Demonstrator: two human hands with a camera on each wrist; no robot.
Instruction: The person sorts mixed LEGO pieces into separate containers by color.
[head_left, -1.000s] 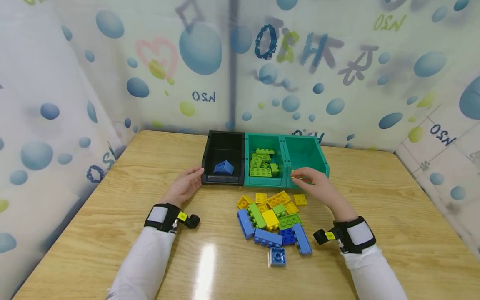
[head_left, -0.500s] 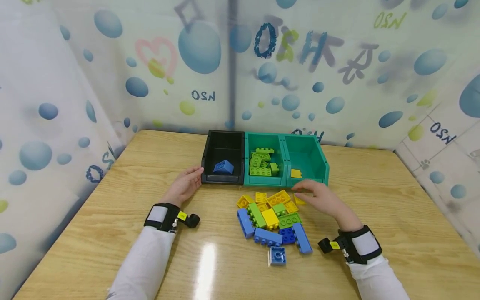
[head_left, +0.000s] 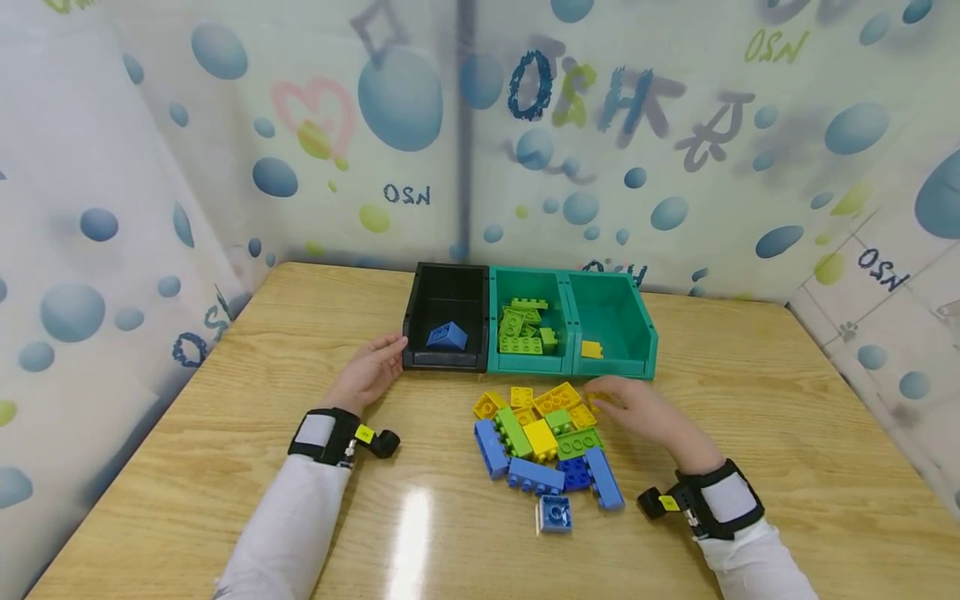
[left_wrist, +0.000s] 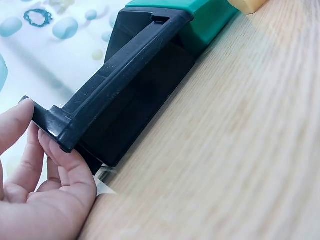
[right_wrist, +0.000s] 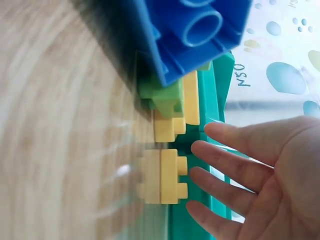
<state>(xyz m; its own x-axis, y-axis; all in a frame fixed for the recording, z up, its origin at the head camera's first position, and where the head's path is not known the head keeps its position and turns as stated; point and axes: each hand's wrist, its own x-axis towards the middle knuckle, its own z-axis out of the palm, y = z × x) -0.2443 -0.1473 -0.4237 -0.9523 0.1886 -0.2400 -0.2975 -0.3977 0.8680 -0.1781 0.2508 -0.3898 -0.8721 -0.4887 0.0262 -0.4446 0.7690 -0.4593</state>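
Observation:
My left hand (head_left: 369, 372) grips the front left corner of a black storage bin (head_left: 444, 361); in the left wrist view the thumb lies at the rim and curled fingers sit against the side. My right hand (head_left: 643, 412) hovers over a flat yellow toy brick (head_left: 592, 402), which it mostly hides in the head view. In the right wrist view that brick lies studs toward the straight, spread fingers (right_wrist: 225, 162), with a small gap between. To its left is a pile of yellow, green and blue toy bricks, among them a light blue brick (head_left: 603, 477).
Two green bins (head_left: 531, 364) adjoin the black one; the middle holds several light green bricks (head_left: 521, 343), the right a yellow brick (head_left: 592, 349). A blue sloped brick (head_left: 447, 336) lies in the black bin. A blue square brick (head_left: 555, 514) lies nearest me.
My right hand has come back from the right green bin, leaving a yellow brick inside, and lowered over another yellow brick on the table. My left hand has stayed at the black bin.

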